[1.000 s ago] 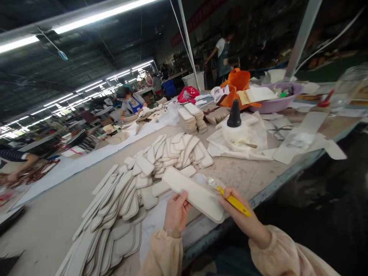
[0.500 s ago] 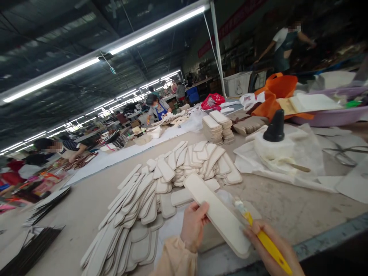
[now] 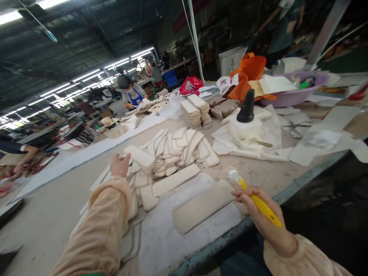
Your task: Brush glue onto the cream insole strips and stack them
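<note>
Yellow brush point(image 3: 266, 211) in right fingers point(image 3: 247, 190), heaped pale pieces point(image 3: 184, 147)

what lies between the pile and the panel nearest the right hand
In the head view, another long pale panel lies there, then a strip of white sheet.

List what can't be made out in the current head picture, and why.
All in the head view:
- Left hand: whether it grips a piece is unclear at this angle.
- Pile of pale pieces: partly covered by the left sleeve.
- Yellow-handled brush: the right hand hides part of its handle.
- Standing person: head cut off by the top edge.
- Purple basin: contents too small and blurred.
</note>
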Available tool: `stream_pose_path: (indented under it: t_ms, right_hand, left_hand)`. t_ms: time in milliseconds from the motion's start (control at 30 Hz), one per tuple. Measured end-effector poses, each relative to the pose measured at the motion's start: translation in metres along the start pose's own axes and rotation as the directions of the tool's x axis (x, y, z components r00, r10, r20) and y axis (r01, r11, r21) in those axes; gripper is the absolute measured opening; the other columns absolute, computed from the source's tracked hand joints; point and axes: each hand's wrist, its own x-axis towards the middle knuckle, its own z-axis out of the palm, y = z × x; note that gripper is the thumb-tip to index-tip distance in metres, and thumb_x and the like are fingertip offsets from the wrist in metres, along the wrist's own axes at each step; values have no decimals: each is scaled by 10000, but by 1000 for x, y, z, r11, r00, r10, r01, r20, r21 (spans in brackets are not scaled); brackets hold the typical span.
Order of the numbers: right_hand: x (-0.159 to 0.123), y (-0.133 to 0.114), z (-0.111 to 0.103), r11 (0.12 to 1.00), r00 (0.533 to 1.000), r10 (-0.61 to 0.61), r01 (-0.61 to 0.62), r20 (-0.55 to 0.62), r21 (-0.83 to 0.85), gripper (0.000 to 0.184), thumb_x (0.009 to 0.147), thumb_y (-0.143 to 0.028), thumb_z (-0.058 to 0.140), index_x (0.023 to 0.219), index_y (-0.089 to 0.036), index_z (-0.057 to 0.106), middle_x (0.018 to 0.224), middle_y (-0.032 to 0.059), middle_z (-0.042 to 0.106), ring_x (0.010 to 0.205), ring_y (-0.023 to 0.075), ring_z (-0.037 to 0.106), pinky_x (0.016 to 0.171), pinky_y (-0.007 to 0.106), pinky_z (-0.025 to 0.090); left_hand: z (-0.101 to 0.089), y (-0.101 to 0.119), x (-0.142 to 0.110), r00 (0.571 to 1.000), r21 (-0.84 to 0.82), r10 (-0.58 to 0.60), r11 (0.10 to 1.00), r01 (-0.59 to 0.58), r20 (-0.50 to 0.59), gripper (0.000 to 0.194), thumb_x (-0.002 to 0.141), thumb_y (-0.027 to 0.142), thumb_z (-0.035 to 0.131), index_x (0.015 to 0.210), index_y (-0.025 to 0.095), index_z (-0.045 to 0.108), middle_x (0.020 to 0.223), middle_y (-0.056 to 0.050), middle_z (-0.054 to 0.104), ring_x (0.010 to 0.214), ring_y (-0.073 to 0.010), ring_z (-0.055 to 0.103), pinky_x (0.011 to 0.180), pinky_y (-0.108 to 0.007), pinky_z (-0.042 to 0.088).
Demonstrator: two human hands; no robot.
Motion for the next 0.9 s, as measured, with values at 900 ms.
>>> stream_pose_path:
  t_ms: [900]
  right_hand:
    - [72,-7,-63,938,999,-23,8,-39,-345,275,918,-436,474,983,-184,563,612,0,537,534,131,479,506,261,418]
  left_hand:
    - [21,-175,-209,537,175,602,554,-814,590,625,777,390,663,1354,278,450,1378,-145,493,1200,-315,534,925,-448,535]
